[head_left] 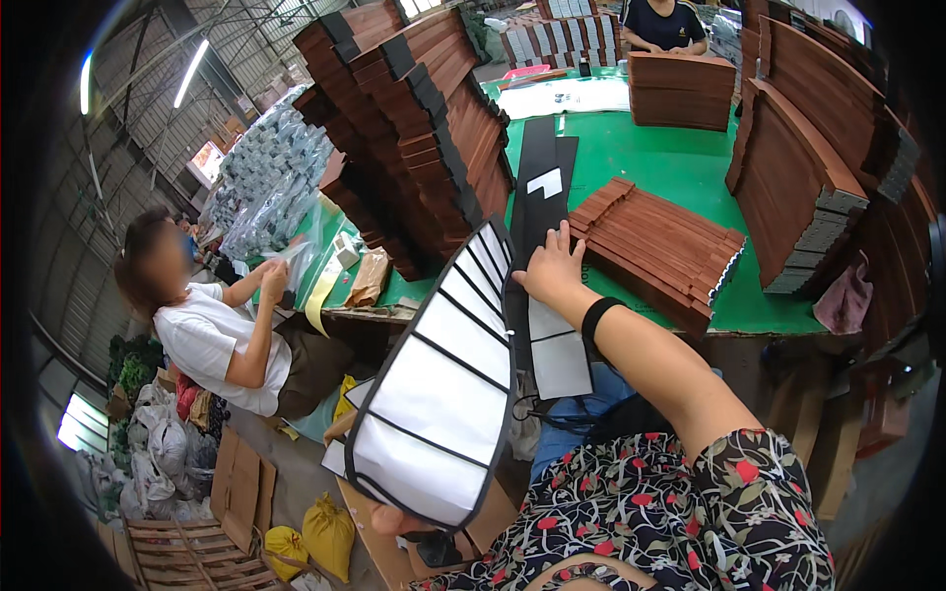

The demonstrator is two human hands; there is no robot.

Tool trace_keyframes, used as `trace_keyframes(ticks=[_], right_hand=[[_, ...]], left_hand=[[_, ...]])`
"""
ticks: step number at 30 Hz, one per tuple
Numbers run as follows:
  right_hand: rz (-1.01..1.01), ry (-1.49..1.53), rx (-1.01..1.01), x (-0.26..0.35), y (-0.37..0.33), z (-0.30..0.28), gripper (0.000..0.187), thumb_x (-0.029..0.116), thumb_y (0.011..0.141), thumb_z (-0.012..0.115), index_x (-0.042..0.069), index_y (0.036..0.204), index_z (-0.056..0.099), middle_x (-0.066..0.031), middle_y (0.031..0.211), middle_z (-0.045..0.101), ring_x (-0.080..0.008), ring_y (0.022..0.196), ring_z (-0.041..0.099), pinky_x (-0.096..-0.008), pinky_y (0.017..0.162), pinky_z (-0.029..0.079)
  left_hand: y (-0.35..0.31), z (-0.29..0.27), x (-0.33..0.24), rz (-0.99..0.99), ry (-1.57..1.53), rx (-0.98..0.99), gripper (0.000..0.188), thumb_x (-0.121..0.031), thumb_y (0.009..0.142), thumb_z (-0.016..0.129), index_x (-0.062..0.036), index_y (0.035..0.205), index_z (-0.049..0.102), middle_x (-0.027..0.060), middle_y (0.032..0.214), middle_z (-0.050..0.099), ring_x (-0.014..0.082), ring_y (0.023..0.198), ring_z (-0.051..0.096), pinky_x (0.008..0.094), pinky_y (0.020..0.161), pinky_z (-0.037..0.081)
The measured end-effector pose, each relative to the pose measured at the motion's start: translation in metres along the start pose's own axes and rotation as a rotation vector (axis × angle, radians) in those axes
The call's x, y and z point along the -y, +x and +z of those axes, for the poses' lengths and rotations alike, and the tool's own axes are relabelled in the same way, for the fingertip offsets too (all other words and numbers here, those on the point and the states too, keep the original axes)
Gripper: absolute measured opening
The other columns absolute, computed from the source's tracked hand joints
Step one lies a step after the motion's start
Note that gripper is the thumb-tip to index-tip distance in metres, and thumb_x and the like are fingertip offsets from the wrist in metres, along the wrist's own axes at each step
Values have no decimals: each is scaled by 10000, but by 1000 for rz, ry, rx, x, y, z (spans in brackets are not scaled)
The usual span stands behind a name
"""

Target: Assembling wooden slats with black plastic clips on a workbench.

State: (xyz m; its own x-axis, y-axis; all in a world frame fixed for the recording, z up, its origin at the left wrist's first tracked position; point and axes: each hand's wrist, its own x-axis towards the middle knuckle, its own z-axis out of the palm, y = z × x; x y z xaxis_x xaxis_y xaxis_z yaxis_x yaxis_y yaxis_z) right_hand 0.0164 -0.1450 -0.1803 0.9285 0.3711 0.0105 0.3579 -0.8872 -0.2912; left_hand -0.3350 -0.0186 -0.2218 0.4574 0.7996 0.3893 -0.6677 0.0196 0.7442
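Note:
A long white panel (434, 384) with black edging and black cross bands slants up from my lap to the table edge. At its lower end my left hand (391, 519) grips it; mostly the thumb side shows, and the other fingers are hidden behind. My right hand (554, 264), a black band on its wrist, reaches across with fingers spread over a flat black strip (540, 212). Its thumb is near the white panel's upper right edge. A white patch (545, 183) lies on the black strip. Below my right hand another white piece with dark borders (562, 364) hangs over the table edge.
Tall stacks of brown wood-grain boards (414, 138) rise on the left; more board stacks (793, 187) stand at right. A low bundle of brown slats (655, 246) lies on the green tabletop (611, 158). One co-worker (222, 335) handles clear plastic at left; another (665, 25) is across the table.

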Motion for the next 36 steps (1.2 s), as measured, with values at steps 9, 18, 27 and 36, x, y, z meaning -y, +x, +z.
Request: trace_keyframes(ticks=[9,18,27,36], right_hand=[[-188,776,-146,-24,-35,24,448,439,980,547,25,1022,711,-189,1139,665,-396,959,654,-495,792,516],[115,2101,458,-21,-37,19,441,204,953,680,-20,1310,550,-142,1117,673,-189,955,682,-305,814,576],[-147,1618,-185,-60,-59,4,584,-4,898,665,20,1444,461,-36,1037,588,-110,873,603,-238,737,496],[-279,1498,-280,-63,-87,26,455,-49,926,607,42,1367,540,8,1075,586,-46,825,513,-212,732,453]], left_hand=[[-12,-31,27,-236,-180,74,710,-157,777,540,90,1430,409,259,1333,575,377,1133,630,462,949,538],[3,-90,123,-1041,-685,466,752,-136,756,547,112,1445,378,256,1365,562,378,1209,603,455,1035,503],[29,-30,87,-730,1304,1091,453,-97,849,626,27,1283,584,131,1171,690,244,1105,658,350,966,501],[77,29,48,-750,686,1106,428,-82,892,631,17,1299,547,129,1244,663,243,1174,628,360,1017,482]])
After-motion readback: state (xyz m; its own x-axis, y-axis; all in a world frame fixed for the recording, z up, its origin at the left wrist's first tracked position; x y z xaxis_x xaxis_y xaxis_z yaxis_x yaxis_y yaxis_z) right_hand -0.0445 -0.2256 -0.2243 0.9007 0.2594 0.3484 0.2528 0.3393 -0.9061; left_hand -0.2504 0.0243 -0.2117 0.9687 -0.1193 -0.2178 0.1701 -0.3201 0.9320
